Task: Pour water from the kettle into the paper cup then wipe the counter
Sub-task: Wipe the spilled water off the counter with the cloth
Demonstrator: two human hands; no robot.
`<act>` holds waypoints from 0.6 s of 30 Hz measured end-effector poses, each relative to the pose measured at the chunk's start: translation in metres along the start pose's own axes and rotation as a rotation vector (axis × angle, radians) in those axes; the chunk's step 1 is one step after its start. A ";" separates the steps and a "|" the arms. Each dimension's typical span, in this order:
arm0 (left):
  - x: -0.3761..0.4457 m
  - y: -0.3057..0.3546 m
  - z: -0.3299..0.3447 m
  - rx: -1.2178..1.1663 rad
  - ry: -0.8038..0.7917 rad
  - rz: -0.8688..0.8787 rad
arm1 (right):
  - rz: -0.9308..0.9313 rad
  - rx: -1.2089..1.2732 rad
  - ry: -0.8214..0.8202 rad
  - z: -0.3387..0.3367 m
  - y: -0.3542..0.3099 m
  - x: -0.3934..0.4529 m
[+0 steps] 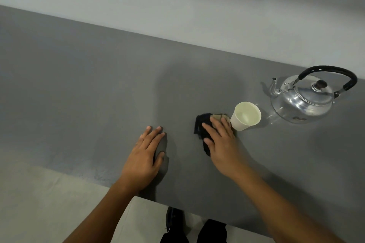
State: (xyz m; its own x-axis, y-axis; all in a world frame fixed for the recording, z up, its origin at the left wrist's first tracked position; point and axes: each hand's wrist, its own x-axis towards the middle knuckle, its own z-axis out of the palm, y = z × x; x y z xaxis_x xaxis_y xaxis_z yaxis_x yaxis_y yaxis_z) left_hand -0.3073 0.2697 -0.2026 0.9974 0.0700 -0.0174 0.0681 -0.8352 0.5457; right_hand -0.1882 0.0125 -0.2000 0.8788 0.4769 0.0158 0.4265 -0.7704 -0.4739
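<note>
Table (98,94): It was big, gray and flat. It carried all the things.
Kettle (302,98): It sat at the far right, shiny metal, lid on. It was likely hard and heavy with water. The black handle (331,71) on top was the best place to hold it.
Paper cup (245,115): It stood just left of the kettle. It was light and easy to squash or tip.
Cloth (203,132): It was dark, soft and floppy, right beside the cup. It should bunch up easily.
Right hand (223,140): Its grip was open and flat, fingers pressing down on the cloth.
Left hand (146,154): Its grip was open, flat on the table, holding nothing.
</note>
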 end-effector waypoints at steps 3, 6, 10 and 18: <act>0.000 -0.001 0.000 0.008 0.003 0.001 | 0.058 -0.025 0.008 0.009 -0.018 0.038; 0.000 -0.002 0.000 0.013 0.000 0.009 | 0.008 -0.009 -0.037 0.019 -0.037 0.062; 0.001 -0.001 0.000 0.008 0.003 0.011 | -0.201 0.010 -0.107 0.025 -0.049 0.051; 0.001 -0.002 0.000 -0.002 0.010 0.003 | 0.041 -0.005 0.046 0.012 -0.015 0.039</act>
State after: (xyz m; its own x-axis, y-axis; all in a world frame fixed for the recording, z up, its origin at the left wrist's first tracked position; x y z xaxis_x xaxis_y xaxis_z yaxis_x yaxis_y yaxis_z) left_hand -0.3068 0.2710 -0.2036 0.9973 0.0729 -0.0079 0.0653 -0.8345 0.5471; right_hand -0.1632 0.0473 -0.2024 0.9044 0.4250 0.0372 0.3910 -0.7909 -0.4708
